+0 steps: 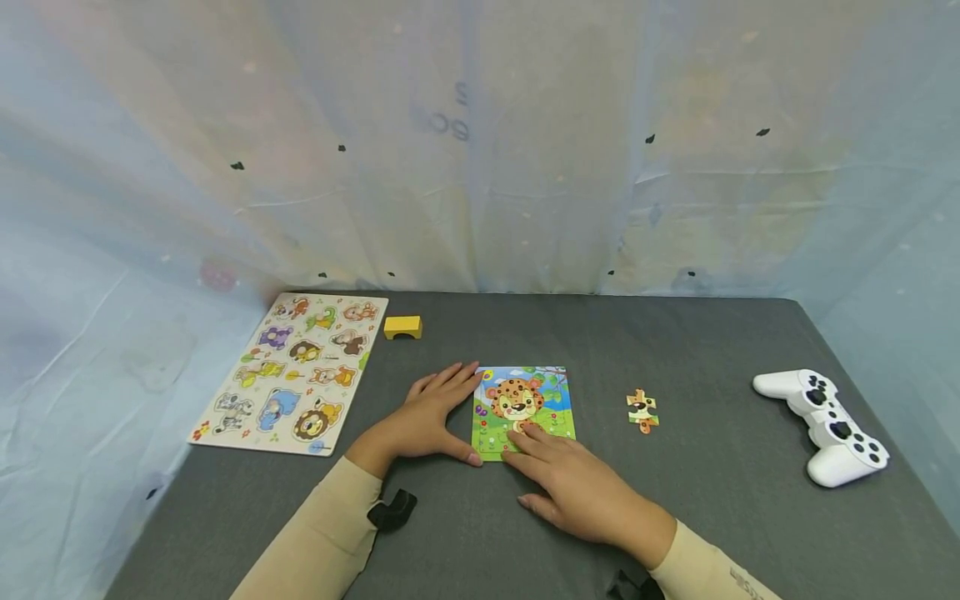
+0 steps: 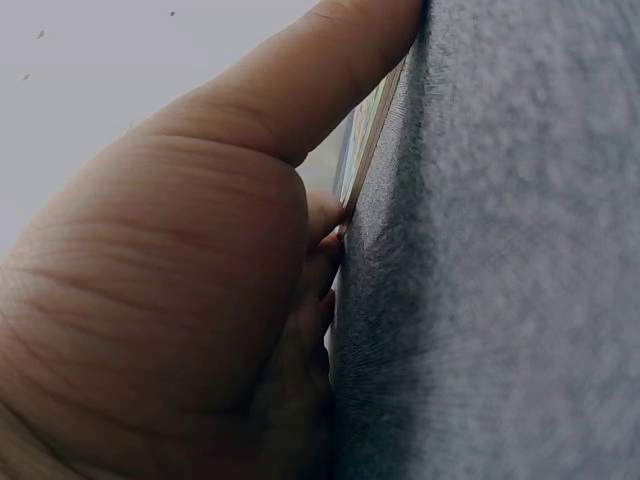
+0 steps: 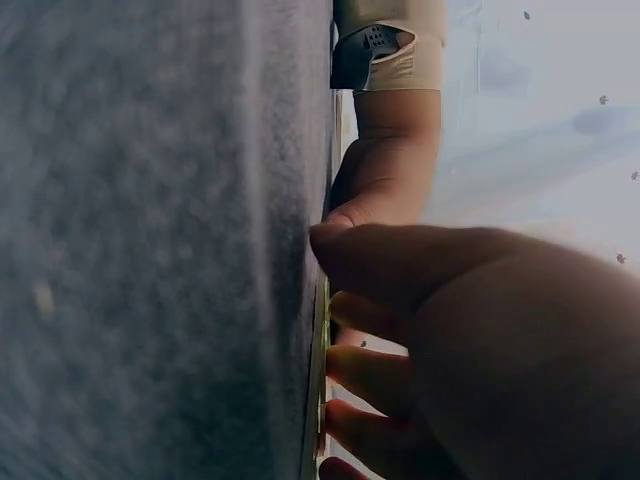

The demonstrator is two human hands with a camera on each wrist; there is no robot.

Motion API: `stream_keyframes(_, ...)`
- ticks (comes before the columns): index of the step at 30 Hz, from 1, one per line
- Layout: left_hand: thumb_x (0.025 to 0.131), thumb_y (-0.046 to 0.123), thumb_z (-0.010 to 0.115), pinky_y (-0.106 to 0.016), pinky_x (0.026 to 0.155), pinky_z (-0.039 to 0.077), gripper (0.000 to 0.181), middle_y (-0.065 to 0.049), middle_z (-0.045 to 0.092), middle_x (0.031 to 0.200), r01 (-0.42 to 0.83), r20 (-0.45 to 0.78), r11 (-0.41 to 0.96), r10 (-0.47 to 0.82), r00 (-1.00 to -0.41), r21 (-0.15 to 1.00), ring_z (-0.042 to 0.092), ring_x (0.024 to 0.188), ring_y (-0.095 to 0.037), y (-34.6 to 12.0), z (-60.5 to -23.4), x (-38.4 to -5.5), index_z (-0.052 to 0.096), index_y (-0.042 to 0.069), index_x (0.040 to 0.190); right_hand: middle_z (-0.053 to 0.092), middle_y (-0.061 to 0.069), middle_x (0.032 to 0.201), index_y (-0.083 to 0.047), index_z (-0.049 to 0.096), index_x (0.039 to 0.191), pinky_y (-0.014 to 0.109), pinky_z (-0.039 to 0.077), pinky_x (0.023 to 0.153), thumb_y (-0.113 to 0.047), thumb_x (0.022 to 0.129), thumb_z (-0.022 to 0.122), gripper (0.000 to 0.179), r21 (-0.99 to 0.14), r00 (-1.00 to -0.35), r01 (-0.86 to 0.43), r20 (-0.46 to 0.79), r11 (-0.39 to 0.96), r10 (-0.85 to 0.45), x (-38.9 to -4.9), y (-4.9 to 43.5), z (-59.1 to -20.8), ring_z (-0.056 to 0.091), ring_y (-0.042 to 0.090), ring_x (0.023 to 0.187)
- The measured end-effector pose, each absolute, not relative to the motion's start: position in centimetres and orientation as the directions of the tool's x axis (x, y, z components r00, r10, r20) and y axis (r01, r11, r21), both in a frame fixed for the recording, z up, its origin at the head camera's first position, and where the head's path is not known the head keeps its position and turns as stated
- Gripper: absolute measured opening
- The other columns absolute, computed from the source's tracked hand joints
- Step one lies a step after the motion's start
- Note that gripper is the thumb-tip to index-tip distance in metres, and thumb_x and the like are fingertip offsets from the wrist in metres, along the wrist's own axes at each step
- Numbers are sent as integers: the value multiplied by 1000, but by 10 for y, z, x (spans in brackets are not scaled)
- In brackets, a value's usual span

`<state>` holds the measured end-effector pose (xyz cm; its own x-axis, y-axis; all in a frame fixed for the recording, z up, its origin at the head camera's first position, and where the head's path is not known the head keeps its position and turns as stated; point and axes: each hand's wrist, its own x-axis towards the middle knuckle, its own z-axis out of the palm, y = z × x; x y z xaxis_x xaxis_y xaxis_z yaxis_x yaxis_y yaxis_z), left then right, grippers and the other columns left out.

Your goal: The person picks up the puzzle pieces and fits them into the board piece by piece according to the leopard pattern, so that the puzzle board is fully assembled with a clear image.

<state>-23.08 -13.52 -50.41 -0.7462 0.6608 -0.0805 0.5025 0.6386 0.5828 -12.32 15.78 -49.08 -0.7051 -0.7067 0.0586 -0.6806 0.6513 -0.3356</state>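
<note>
A square leopard jigsaw puzzle (image 1: pixel 555 417) lies flat on the grey table, its lower middle partly covered by fingers. Along its left edge rests my left hand (image 1: pixel 431 421), thumb spread toward the lower left corner and the other fingers stretched to the upper left. My right hand (image 1: pixel 577 487) comes from the lower right, its nearly straight fingertips touching the puzzle's lower part. In the left wrist view, the puzzle's thin edge (image 2: pixel 375 140) shows beyond the left thumb. Fingertips (image 3: pixel 345 362) of the right hand meet the puzzle's edge in the right wrist view.
Joined loose jigsaw pieces (image 1: pixel 642 411) lie right of the puzzle. A white game controller (image 1: pixel 832 429) sits at the far right. On the left lie an animal peg board (image 1: pixel 247 400) and a yellow arched block (image 1: pixel 402 326). A pale sheet (image 1: pixel 525 208) hangs behind the table.
</note>
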Motion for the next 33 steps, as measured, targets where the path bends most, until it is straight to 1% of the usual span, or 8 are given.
stream_keyframes(4, 77, 67, 93, -62, 125, 5, 130, -1, 14, 181, 508, -76, 639, 662, -746, 577, 5, 166, -26, -135, -506, -231, 26, 15, 175, 36, 13, 173, -13, 53, 164, 60, 36, 120, -36, 106, 76, 67, -413, -704, -649, 6, 639, -710, -121, 159, -488, 26, 35, 161)
stream_keyframes(7, 77, 67, 93, -63, 125, 5, 129, -2, 14, 181, 513, -69, 636, 664, -745, 576, 5, 166, -27, -135, -507, -231, 26, 15, 175, 33, 13, 175, -14, 49, 167, 60, 34, 121, -37, 106, 75, 69, -440, -701, -636, -13, 634, -713, -120, 160, -487, 23, 35, 162)
stream_keyframes(16, 76, 67, 94, -60, 125, 6, 132, 0, 13, 181, 512, -74, 649, 657, -750, 562, 5, 166, -25, -135, -507, -232, 24, 17, 176, 32, 9, 176, -14, 46, 168, 61, 28, 123, -35, 106, 75, 71, -542, -707, -580, -36, 608, -706, -125, 165, -489, 21, 31, 163)
stream_keyframes(23, 77, 68, 93, -61, 125, 5, 131, -1, 13, 181, 514, -75, 644, 662, -746, 566, 5, 166, -26, -134, -506, -232, 24, 16, 176, 31, 6, 176, -14, 45, 168, 62, 31, 122, -37, 107, 74, 71, -557, -698, -579, -40, 596, -715, -127, 167, -489, 21, 30, 163)
stream_keyframes(26, 77, 67, 93, -62, 125, 5, 130, -1, 14, 181, 512, -77, 644, 661, -747, 568, 5, 166, -27, -135, -506, -232, 25, 15, 176, 33, 6, 176, -14, 48, 167, 64, 31, 121, -35, 107, 75, 69, -579, -700, -573, -23, 580, -714, -128, 168, -489, 23, 30, 163)
stream_keyframes(28, 78, 67, 93, -62, 125, 5, 130, -1, 14, 181, 510, -81, 648, 659, -748, 566, 5, 166, -27, -135, -506, -231, 25, 16, 176, 37, 7, 174, -13, 51, 165, 63, 32, 120, -33, 107, 75, 66, -594, -704, -576, 9, 562, -711, -130, 169, -490, 26, 30, 162)
stream_keyframes(31, 77, 67, 93, -61, 126, 5, 130, 0, 13, 181, 505, -86, 649, 658, -748, 569, 5, 166, -26, -136, -505, -231, 25, 16, 176, 46, 9, 168, -10, 56, 161, 60, 36, 120, -30, 107, 75, 60, -608, -704, -592, 71, 529, -707, -134, 171, -490, 36, 31, 158)
stream_keyframes(33, 77, 68, 93, -60, 126, 5, 131, 0, 13, 181, 505, -85, 646, 660, -747, 573, 4, 166, -26, -136, -505, -230, 24, 17, 176, 52, 8, 164, -9, 57, 160, 57, 39, 118, -31, 107, 75, 59, -619, -717, -587, 98, 522, -691, -136, 175, -489, 43, 29, 154)
